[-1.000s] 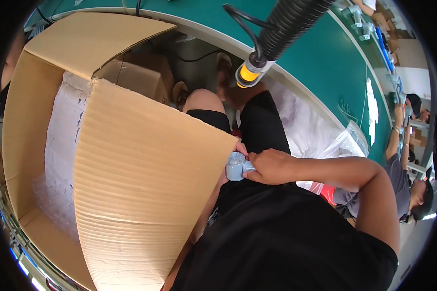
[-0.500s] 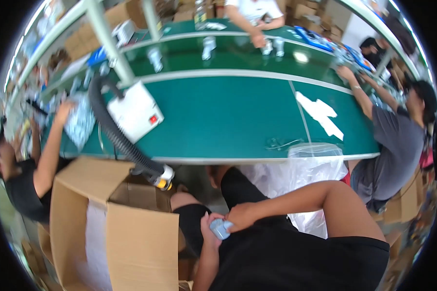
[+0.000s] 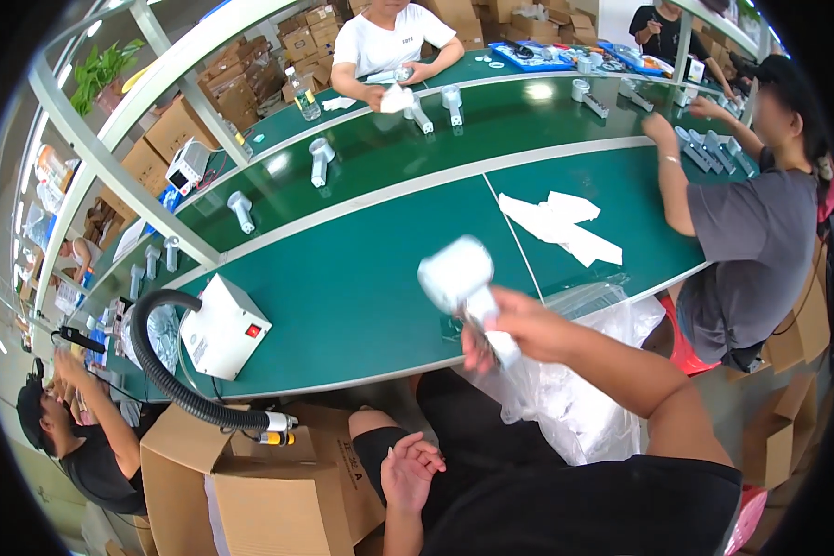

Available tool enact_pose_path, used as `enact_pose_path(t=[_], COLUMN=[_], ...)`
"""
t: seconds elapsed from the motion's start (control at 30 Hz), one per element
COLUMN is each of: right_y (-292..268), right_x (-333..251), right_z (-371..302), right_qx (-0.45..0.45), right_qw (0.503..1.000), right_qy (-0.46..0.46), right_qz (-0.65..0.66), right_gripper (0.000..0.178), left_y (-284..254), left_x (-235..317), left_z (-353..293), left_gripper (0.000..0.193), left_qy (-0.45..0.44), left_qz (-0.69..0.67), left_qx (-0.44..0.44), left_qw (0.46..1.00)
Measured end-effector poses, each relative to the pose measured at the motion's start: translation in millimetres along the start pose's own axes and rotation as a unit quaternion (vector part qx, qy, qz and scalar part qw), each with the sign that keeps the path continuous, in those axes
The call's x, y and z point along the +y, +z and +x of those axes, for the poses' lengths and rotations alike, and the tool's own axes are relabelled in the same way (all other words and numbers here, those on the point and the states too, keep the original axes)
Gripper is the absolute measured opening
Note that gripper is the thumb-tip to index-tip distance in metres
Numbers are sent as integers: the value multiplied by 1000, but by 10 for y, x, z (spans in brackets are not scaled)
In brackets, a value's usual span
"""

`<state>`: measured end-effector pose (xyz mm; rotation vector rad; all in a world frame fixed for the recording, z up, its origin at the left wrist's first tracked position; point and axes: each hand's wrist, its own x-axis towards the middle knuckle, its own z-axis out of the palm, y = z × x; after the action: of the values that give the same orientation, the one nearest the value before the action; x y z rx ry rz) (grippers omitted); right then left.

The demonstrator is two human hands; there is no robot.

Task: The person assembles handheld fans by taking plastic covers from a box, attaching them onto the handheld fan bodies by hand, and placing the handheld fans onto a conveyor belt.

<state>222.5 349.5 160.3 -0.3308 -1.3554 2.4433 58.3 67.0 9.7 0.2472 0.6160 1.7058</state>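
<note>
My right hand (image 3: 519, 332) is raised above the green conveyor table (image 3: 361, 296) and grips the handle of a white hair-dryer-shaped device (image 3: 459, 278), which is blurred by motion. My left hand (image 3: 410, 473) rests palm up over my lap with the fingers loosely apart, holding nothing. It lies beside an open cardboard box (image 3: 250, 482) at my left knee.
A white box unit (image 3: 222, 326) with a black corrugated hose (image 3: 167, 366) stands on the table's near edge. A clear plastic bag (image 3: 574, 389) hangs right of me. White sheets (image 3: 561, 222) and several white devices (image 3: 320, 159) lie on the belt. Other people sit left, opposite and right.
The view swung up from my lap and the box to the table. My right hand lifted the white device from my lap to above the belt; my left hand came off it.
</note>
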Motion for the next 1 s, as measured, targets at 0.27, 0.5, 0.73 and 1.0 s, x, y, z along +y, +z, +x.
enact_pose_path(t=[0.27, 0.5, 0.73, 1.0], right_y=[-541, -52, 439, 662], right_x=[-80, 89, 384, 634], right_z=[292, 434, 383, 242], right_qx=[-10, 186, 198, 165], right_qw=[971, 974, 956, 971], right_qy=[-17, -37, -84, -145], right_qz=[237, 128, 201, -91], right_gripper=[39, 33, 32, 43], left_y=[-193, 520, 1354, 1107], left_x=[-47, 37, 114, 131], left_z=[-103, 167, 1105, 965], left_gripper=[49, 36, 71, 56], left_qy=[19, 62, 275, 267], left_qz=[-2, 431, 422, 467], left_qx=[154, 119, -18, 7], left_qw=[988, 892, 864, 843])
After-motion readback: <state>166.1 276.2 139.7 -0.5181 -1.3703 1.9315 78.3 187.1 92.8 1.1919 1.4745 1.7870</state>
